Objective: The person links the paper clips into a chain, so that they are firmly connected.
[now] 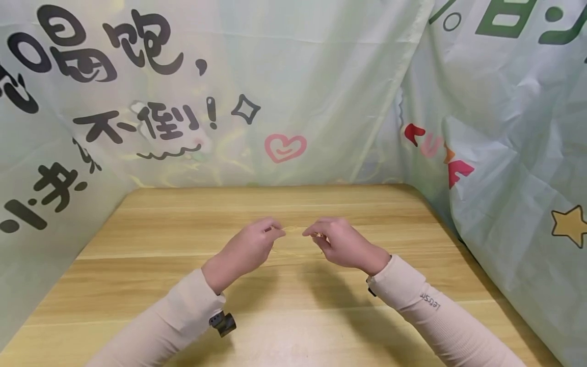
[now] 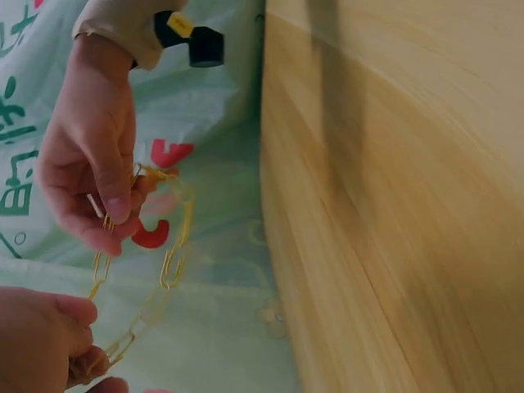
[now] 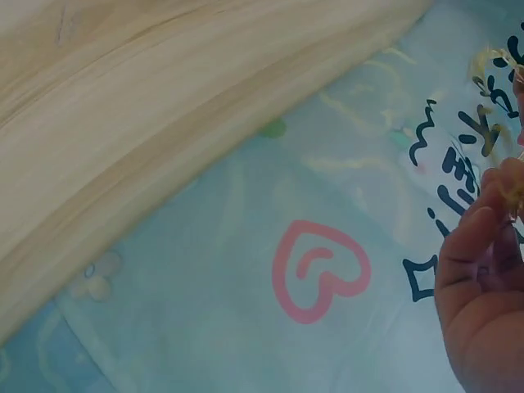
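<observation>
A chain of gold-coloured paper clips (image 2: 170, 270) is stretched between my two hands above the table. My left hand (image 1: 247, 245) pinches one side of it with thumb and fingers, and my right hand (image 1: 346, 242) pinches the other side a short gap away. In the left wrist view, one strand runs straight from the left hand (image 2: 41, 340) to the right hand (image 2: 94, 155), while another hangs in a curve beside it. The fingers hide the clips at both grips, so whether the chain's ends are joined cannot be told. The right wrist view catches the right hand (image 3: 483, 286) at its edge.
Beneath the hands lies a wood-grain table (image 1: 284, 316). Printed fabric (image 1: 321, 76) hangs behind it and along both sides. A small black camera (image 1: 222, 323) is strapped at the left sleeve's cuff; a dark device also shows at the right cuff.
</observation>
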{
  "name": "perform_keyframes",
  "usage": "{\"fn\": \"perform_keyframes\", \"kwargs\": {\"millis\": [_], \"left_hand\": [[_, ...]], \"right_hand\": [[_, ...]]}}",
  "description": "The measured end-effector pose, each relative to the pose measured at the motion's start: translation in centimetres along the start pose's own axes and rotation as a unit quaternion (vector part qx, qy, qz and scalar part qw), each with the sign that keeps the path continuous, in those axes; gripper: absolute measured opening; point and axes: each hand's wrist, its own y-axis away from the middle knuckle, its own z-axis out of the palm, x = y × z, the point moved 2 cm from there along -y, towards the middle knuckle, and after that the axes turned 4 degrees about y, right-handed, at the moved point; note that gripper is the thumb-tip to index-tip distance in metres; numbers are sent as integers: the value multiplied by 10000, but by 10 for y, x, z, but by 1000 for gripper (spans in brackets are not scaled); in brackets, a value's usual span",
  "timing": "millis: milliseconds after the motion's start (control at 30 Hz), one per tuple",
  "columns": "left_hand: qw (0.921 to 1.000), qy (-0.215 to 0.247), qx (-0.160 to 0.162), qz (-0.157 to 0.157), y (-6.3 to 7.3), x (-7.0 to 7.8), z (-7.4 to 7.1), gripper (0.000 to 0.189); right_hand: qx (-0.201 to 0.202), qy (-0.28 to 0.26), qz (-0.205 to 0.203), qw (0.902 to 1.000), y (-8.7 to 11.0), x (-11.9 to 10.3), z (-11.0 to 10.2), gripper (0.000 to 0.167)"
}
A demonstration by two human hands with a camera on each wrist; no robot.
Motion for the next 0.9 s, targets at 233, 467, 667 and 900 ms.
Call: {"fn": "perform_keyframes", "kwargs": {"millis": [233, 467, 667, 900], "left_hand": [[9995, -153, -162, -212, -3, 0, 0, 34], [9883, 420, -964, -1101, -5, -6, 3, 55], [9560, 1002, -1894, -2005, -3, -15, 29, 62], [9086, 1428, -2786, -2765, 14, -17, 63, 68]], "right_hand": [[-222, 7, 186, 9996, -1, 1, -3, 42], [-700, -747, 620, 9928, -5, 10, 1, 49], [-1654, -1232, 1163, 9715, -5, 24, 26, 53], [-2452, -1086, 1298, 9546, 1, 33, 67, 57]]}}
